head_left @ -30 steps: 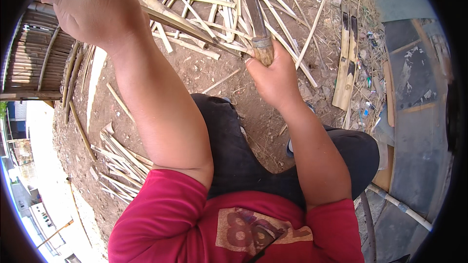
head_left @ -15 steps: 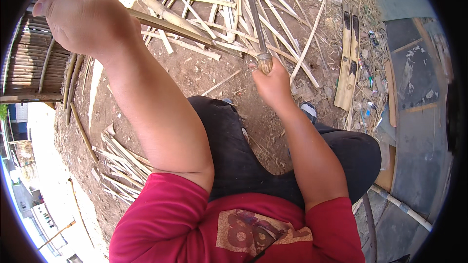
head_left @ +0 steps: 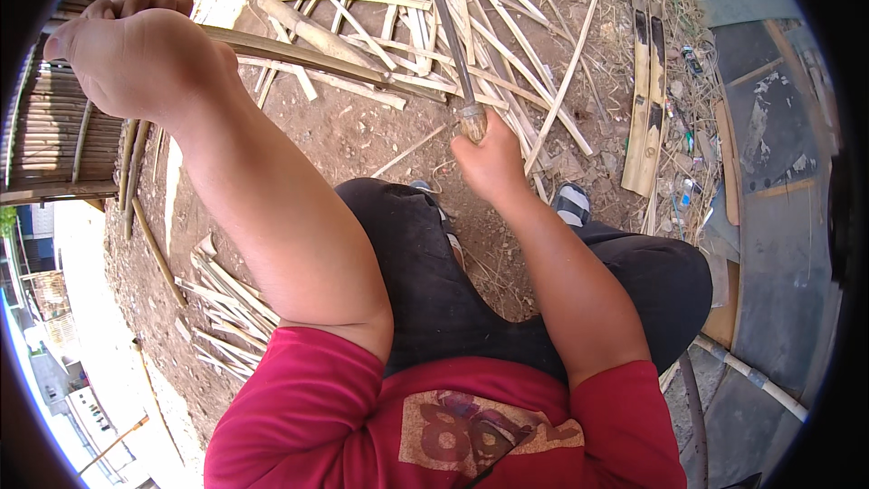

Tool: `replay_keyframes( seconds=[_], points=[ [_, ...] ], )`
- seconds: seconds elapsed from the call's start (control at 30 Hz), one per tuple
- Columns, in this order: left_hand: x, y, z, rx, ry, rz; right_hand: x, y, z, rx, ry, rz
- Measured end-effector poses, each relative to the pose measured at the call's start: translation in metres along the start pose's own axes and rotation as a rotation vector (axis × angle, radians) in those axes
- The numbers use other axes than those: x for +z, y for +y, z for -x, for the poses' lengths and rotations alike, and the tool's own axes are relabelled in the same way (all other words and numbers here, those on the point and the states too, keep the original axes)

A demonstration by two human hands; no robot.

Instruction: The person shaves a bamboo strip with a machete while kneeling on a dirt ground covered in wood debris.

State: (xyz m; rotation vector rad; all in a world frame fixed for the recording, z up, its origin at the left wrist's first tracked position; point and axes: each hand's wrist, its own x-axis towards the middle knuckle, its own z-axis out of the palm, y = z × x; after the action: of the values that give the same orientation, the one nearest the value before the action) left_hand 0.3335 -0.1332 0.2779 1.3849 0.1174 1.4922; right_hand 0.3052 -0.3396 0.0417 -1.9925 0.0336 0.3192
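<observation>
At the upper left, my left hand [head_left: 145, 63] is closed around one end of a long bamboo strip [head_left: 308, 59], which slants away to the right just above the ground. My right hand [head_left: 493, 163], in the middle, grips the wooden handle of a machete [head_left: 445, 23]. Its long narrow blade points forward and a little left, over a loose heap of split bamboo strips [head_left: 489, 23]. The far end of the held strip comes near the blade; I cannot tell whether they touch. A thicker bamboo pole [head_left: 317, 33] lies behind the strip.
Two scorched bamboo pieces [head_left: 641, 149] lie on the right, near dry grass and litter. A second pile of strips [head_left: 231, 312] is at the left. A bamboo-slat structure [head_left: 59, 127] stands far left, dark panels [head_left: 783, 254] along the right. My sandalled foot [head_left: 572, 204] rests on the dirt.
My left hand has shifted slightly left and down with the bamboo strip. The machete has moved a little left, its blade tilting further left. My foot shows more now.
</observation>
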Motion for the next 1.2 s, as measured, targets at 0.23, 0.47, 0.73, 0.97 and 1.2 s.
replay_keyframes(
  seconds=[0.23, 0.47, 0.73, 0.97, 1.2],
  points=[
    [-0.004, 0.006, 0.000, -0.013, -0.039, -0.050, 0.045, 0.047, 0.007, -0.120, -0.116, 0.276],
    [0.001, -0.003, -0.009, -0.059, -0.090, 0.090, 0.029, 0.010, -0.006, -0.065, -0.061, 0.028],
    [-0.018, -0.003, -0.010, -0.090, -0.025, 0.090, 0.057, 0.067, -0.018, -0.038, -0.056, 0.231],
    [-0.030, -0.010, -0.016, -0.067, -0.036, 0.094, 0.049, 0.040, -0.004, -0.139, -0.022, 0.091],
    [-0.039, -0.013, -0.019, -0.102, 0.002, 0.096, 0.066, 0.066, -0.004, -0.060, -0.129, 0.158]
  ],
)
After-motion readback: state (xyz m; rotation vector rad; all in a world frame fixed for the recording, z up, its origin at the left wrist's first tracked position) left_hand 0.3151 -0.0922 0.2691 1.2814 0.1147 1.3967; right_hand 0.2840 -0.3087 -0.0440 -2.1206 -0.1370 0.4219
